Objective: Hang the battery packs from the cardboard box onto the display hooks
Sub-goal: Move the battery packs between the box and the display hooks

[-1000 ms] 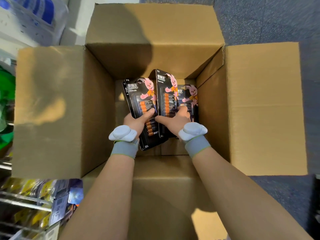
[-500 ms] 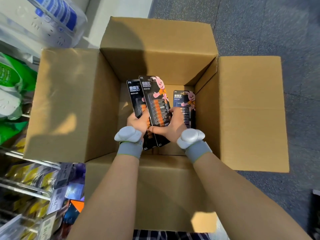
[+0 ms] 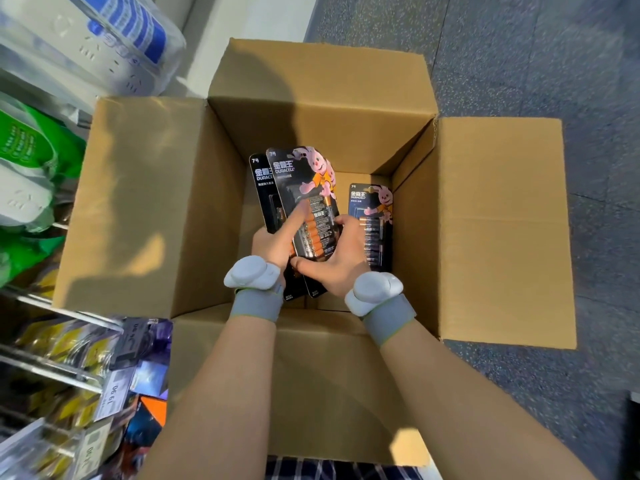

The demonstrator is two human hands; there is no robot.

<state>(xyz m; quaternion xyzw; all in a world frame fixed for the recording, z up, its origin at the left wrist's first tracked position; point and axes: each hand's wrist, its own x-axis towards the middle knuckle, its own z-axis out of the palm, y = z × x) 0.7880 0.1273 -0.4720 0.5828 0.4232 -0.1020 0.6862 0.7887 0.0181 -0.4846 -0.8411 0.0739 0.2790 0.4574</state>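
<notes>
An open cardboard box (image 3: 149, 209) stands on the floor below me. Inside it, my left hand (image 3: 277, 239) and my right hand (image 3: 332, 261) hold two black battery packs together, one stacked on the other. The front pack (image 3: 304, 188) shows a pink bunny and orange-black batteries; the rear pack (image 3: 262, 188) peeks out at its left. My left thumb lies across the front pack's face. My right hand grips the stack's lower right edge. A third battery pack (image 3: 375, 216) stays in the box, against its right wall.
Display hooks with price tags (image 3: 110, 396) and hanging goods sit at the lower left. Green and white packages (image 3: 31, 161) and clear-wrapped white goods (image 3: 114, 36) fill the shelves at upper left. Grey floor (image 3: 554, 57) lies to the right of the box.
The two packs, held apart a second ago, have been brought together into one stack and lifted slightly. The third pack stayed behind in the box. The view has pulled back and shifted.
</notes>
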